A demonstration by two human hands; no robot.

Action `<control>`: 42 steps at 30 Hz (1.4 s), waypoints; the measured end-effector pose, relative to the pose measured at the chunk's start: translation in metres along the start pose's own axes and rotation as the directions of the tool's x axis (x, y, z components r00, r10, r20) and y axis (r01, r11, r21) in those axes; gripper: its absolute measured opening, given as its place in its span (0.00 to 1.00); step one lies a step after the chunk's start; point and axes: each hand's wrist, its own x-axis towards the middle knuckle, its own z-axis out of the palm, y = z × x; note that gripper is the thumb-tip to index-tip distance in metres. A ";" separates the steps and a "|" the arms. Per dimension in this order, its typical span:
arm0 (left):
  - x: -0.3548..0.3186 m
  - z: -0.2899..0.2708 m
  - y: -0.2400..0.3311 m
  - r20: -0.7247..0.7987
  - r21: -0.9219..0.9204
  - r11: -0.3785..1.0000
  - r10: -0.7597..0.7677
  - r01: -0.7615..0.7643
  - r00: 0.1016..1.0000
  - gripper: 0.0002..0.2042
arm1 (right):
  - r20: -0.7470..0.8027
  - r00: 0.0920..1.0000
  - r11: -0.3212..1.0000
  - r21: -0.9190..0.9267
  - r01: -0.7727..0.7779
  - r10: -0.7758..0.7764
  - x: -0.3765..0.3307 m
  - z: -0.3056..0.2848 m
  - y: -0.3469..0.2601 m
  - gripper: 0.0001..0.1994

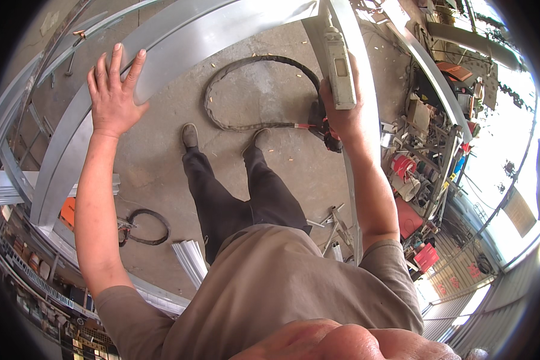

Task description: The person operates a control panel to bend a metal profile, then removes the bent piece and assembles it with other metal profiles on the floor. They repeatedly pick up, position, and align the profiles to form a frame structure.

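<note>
My left hand (pixel 113 96) has its fingers spread over a grey metal beam (pixel 168 60) at the far left. It seems to rest on the beam's face, though contact cannot be made out for certain. On the right, my right hand (pixel 342 114) is wrapped round a worn, pale grey-green, block-shaped tool (pixel 341 75) with a narrow tip pointing away from me and a slot in its side. This tool lies along another metal beam (pixel 366 78). Just under my right wrist, a black hose (pixel 264 58) ends in a red and black fitting (pixel 327 133), partly hidden.
The hose loops over the concrete floor (pixel 156 156) ahead of my shoes. A smaller black cable coil (pixel 156 240) and a bundle of metal strips (pixel 190 262) lie at the left. Cluttered racks (pixel 426 156) of tools and red containers stand to the right.
</note>
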 end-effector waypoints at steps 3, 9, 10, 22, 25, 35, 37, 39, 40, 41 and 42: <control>0.000 0.001 0.000 -0.001 -0.004 1.000 -0.001 0.001 1.000 0.65 | -0.011 1.000 1.000 0.020 0.006 -0.005 0.004 0.003 0.003 0.32; 0.001 0.001 -0.001 -0.012 0.003 1.000 0.008 -0.008 1.000 0.64 | 0.006 1.000 1.000 -0.016 -0.001 0.001 0.011 0.000 0.007 0.34; 0.002 0.001 -0.002 -0.021 0.009 1.000 0.015 -0.014 1.000 0.64 | 0.008 1.000 1.000 -0.027 -0.009 0.009 0.012 -0.001 0.006 0.34; 0.001 0.006 -0.005 -0.019 -0.004 1.000 0.009 -0.009 1.000 0.61 | 0.009 0.996 0.992 0.094 -0.084 0.084 -0.014 0.003 0.004 0.35; 0.002 0.005 -0.005 -0.018 -0.010 1.000 0.009 -0.010 1.000 0.61 | 0.035 0.995 0.985 0.142 -0.098 0.094 -0.048 0.009 0.006 0.37; -0.001 -0.013 0.001 0.196 0.034 0.996 -0.091 0.086 0.976 0.62 | 0.094 0.987 0.975 0.168 -0.144 0.130 -0.203 0.023 -0.051 0.36; -0.011 -0.014 -0.004 0.156 -0.002 0.997 -0.074 0.075 0.985 0.60 | 0.099 0.995 0.997 -0.076 -0.017 0.025 -0.227 0.029 -0.060 0.36; -0.030 -0.011 -0.013 0.123 -0.089 0.991 -0.087 0.098 0.989 0.58 | 0.110 0.975 0.979 0.033 -0.199 0.194 -0.250 0.036 -0.069 0.35; -0.047 -0.009 -0.021 0.093 -0.054 0.993 -0.104 0.109 0.990 0.57 | 0.098 0.953 0.955 0.051 -0.294 0.288 -0.260 0.041 -0.074 0.35; -0.063 -0.006 -0.026 0.133 -0.023 0.992 -0.124 0.128 0.983 0.57 | 0.086 0.926 0.925 0.067 -0.374 0.369 -0.266 0.041 -0.077 0.35; -0.088 -0.005 -0.038 0.106 -0.028 0.982 -0.184 0.188 0.977 0.54 | 0.067 0.916 0.910 0.111 -0.400 0.395 -0.274 0.048 -0.084 0.35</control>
